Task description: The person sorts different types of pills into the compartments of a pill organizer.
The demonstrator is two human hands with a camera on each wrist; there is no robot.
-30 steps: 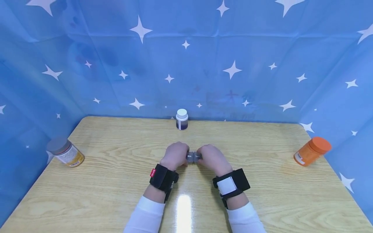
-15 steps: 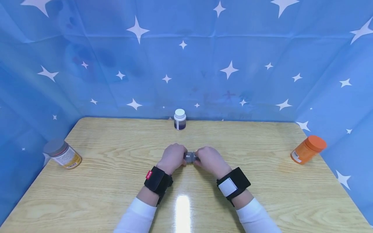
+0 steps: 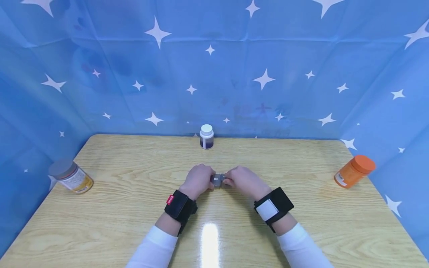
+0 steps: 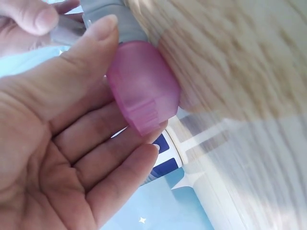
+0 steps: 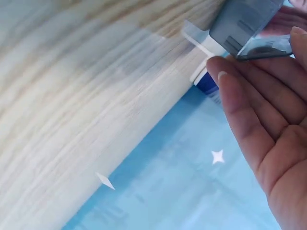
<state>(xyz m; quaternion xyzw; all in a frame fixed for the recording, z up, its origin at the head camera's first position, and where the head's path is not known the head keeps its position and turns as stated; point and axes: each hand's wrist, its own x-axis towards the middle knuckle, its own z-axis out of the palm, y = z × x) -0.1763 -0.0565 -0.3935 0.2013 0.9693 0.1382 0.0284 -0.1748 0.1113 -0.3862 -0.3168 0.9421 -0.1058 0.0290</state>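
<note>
A small pill organizer (image 3: 216, 180) lies on the table between both hands, a grey compartment lid marked "Mon." facing up. In the left wrist view, its pink end compartment (image 4: 144, 84) sits between the thumb and fingers of my left hand (image 3: 197, 181), which holds it steady. My right hand (image 3: 246, 182) pinches a raised lid (image 5: 266, 47) at the grey right end, thumb above and fingers below. That lid looks smoky and see-through in the right wrist view, tilted away from its grey compartment (image 5: 244, 24). The compartments' insides are hidden.
A white-capped bottle (image 3: 206, 137) stands at the back edge of the wooden table (image 3: 134, 223). To the left is a grey-lidded jar (image 3: 72, 176), to the right an orange bottle (image 3: 354, 172). A blue star-patterned curtain (image 3: 214, 74) hangs behind.
The grey lid beside "Mon.", flat before, is now tilted up in the right fingers. My right wrist has swung outward to the right. The left hand keeps its hold; the head view shifted slightly.
</note>
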